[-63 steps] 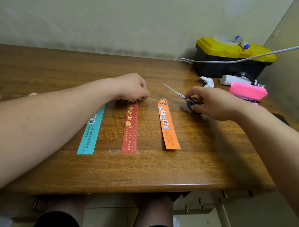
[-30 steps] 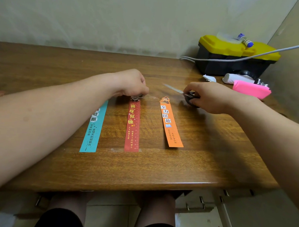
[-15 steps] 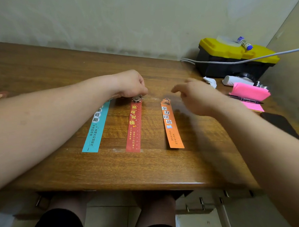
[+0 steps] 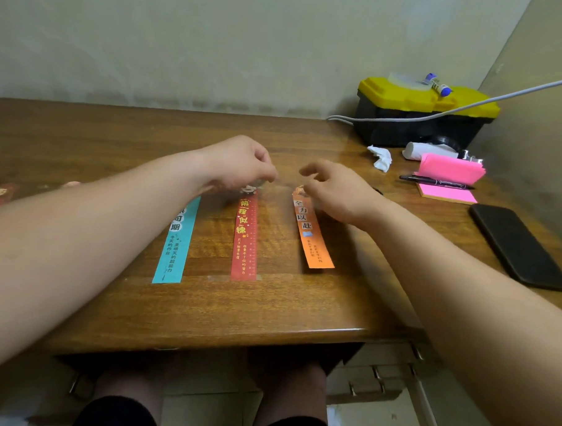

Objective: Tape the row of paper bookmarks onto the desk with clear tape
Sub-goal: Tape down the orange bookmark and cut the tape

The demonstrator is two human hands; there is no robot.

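As seen from the head camera, item one was the wooden desk (image 4: 83,139), filling the view from nine to three o'clock. Left hand (image 4: 240,162), near centre: fingers curled and fingertips pinched together just over the far end of the red bookmark; whether they held tape could not be told. Right hand (image 4: 338,192), at three o'clock of the left and apart from it: fingers loosely curled, thumb and forefinger spread, holding nothing visible, over the far end of the orange bookmark. Black toolbox with yellow lid (image 4: 419,122), two o'clock, against the wall. Dark phone (image 4: 516,245), three o'clock, lying flat. Teal bookmark (image 4: 175,247), red bookmark (image 4: 245,240) and orange bookmark (image 4: 313,243), side by side at centre and flat on the desk, the teal towards nine o'clock; a clear tape strip (image 4: 215,277) crossed the red one's near end. Pink note pad (image 4: 449,168), two o'clock. Crumpled tissue (image 4: 380,157), one o'clock. Black pen (image 4: 435,181), resting on the pink pad.
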